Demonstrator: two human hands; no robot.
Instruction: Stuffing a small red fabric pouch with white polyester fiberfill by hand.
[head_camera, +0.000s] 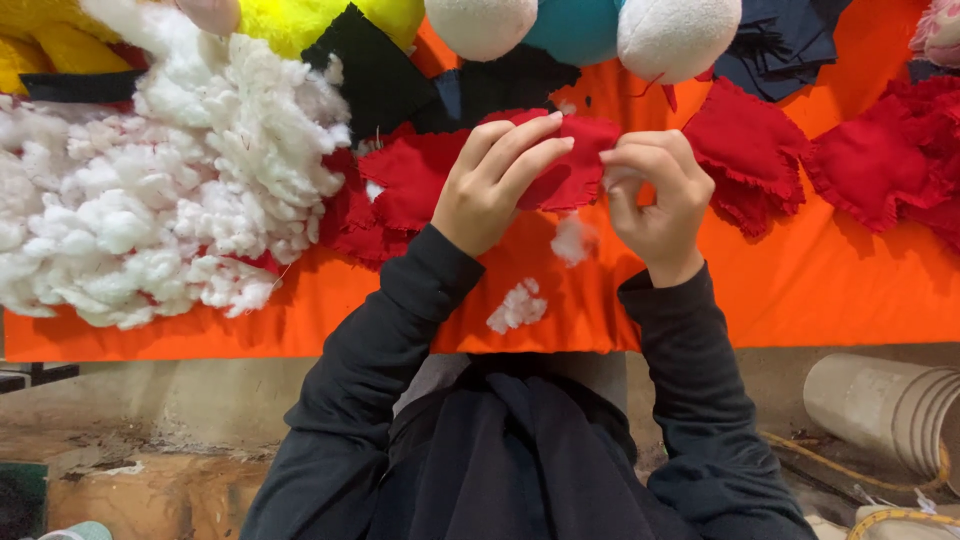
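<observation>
Dark sleeves (400, 340) and a dark lap fill the bottom of the head view, both forearms reaching up to the orange tabletop (820, 290). Left hand (497, 185) lies with its fingers flat over a small red fabric piece (575, 160), thumb beneath, its grip clamped on the cloth. Right hand (655, 195) pinches the same piece at its right edge, fingers curled together on it. That piece is held just above the orange cover, at the middle of the view. Two small tufts of white stuffing (518, 305) lie below the hands. A big heap of white stuffing (150, 180) covers the left side. More red fabric pieces (745, 150) lie to the right, black fabric scraps (375, 70) behind, and white and teal plush parts (580, 25) at the top edge
</observation>
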